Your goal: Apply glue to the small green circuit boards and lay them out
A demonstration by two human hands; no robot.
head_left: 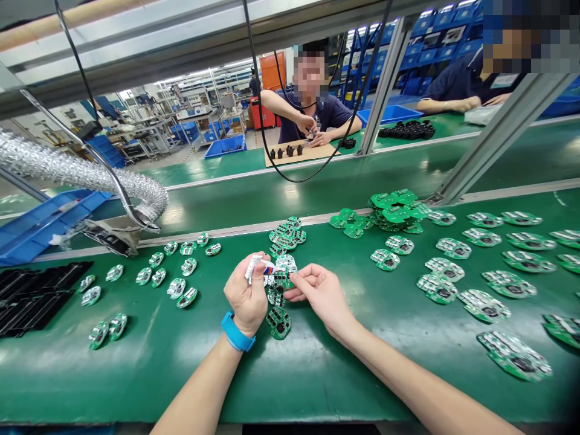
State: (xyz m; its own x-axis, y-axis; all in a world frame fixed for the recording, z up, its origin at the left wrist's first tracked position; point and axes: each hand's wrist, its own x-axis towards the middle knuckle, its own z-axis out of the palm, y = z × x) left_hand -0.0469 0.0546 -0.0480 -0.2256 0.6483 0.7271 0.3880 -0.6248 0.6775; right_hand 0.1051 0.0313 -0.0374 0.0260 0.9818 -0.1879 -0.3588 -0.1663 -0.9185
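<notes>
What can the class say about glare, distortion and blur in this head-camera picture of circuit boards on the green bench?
In the head view, overhead lights leave pale glare on the green bench; the wide lens slants the aluminium upright and stretches the circuit board near the edge; the top-right corner is pixelated, and the bottom-right corner falls dark.

The left hand [247, 294] grips a small white tube [254, 266] while the right hand [321, 293] touches a green circuit board [285, 272] piled on a green workbench [181, 374].

A white tube with a blue band [260, 266] lies tilted, its tip toward three o'clock, just beside a green circuit board [285, 270]. That board overlaps a loose heap of similar boards [278, 319] at its six o'clock
</notes>
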